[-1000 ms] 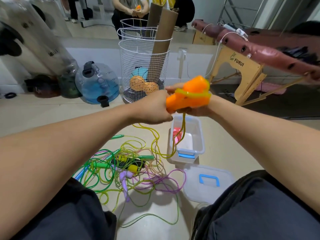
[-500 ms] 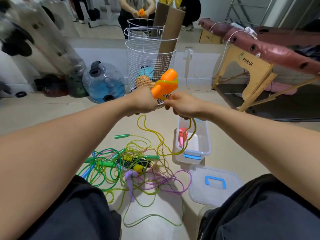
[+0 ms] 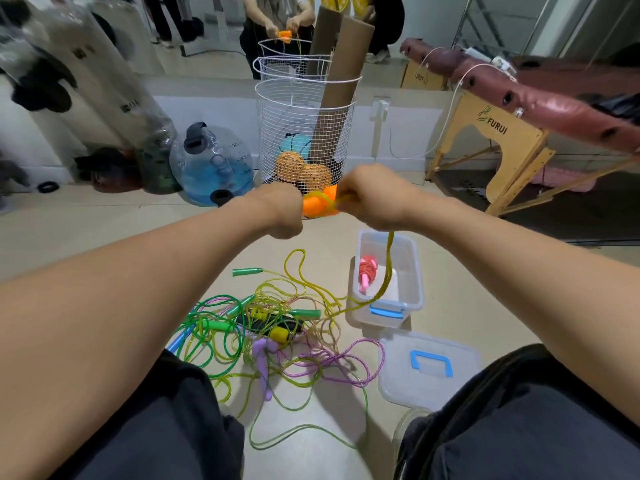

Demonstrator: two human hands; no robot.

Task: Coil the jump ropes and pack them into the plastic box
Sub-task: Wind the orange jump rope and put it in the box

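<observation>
On the smooth beige floor [image 3: 467, 299], nearest the person's dark-trousered knees, lay a tangle of thin, glossy jump ropes [image 3: 263, 327] in green, yellow and purple, and one clear lid [image 3: 426, 368] with a blue handle. Just beyond stood one translucent plastic box [image 3: 412, 271] holding one coiled pink rope [image 3: 366, 271]. Above it, the left hand [image 3: 277, 211] gripped the orange handles [image 3: 317, 204], while the right hand [image 3: 374, 199] pinched the yellow cord [image 3: 388, 271] trailing down across the box. Farther off stood a white wire basket [image 3: 304, 133] with two cardboard tubes, by the wall.
</observation>
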